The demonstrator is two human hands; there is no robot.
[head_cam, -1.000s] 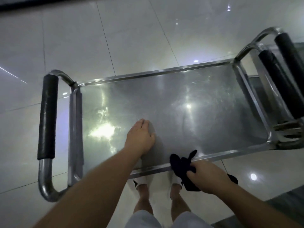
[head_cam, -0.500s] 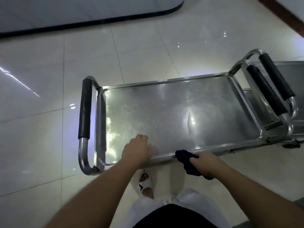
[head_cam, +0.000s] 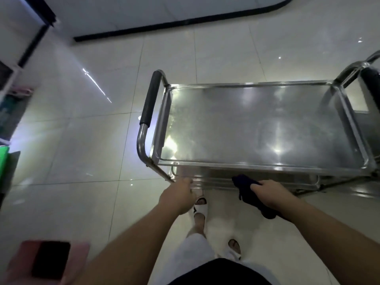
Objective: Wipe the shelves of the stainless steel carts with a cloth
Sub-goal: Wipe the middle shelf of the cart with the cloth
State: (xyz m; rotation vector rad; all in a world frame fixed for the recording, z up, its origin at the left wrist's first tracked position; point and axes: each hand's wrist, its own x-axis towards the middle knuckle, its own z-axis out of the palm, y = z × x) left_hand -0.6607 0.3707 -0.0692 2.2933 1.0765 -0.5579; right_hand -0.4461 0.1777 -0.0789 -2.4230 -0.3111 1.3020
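One view, from the head, looking down. The left hand (head_cam: 178, 196) has come off the top shelf (head_cam: 261, 124), where its palm lay flat a second ago, and now hangs just below the near rim, its fingers (head_cam: 188, 183) at the edge of the lower shelf (head_cam: 207, 177); motion blur hides whether they are released or clenched. The right hand (head_cam: 271, 195) still has its fingers clenched round the dark cloth (head_cam: 246, 189), which bunches out ahead of the knuckles and trails down behind them. The cloth's front end has dropped from the top rim to the level of the lower shelf, touching or just short of its edge. The cart (head_cam: 148, 112) now sits further beyond the fingers, and the person's feet stand further back. This suggests that the top shelf is finished and the wiping is moving to the shelf beneath. A second cart (head_cam: 368, 79) stands beyond the right fingers, at the frame edge.
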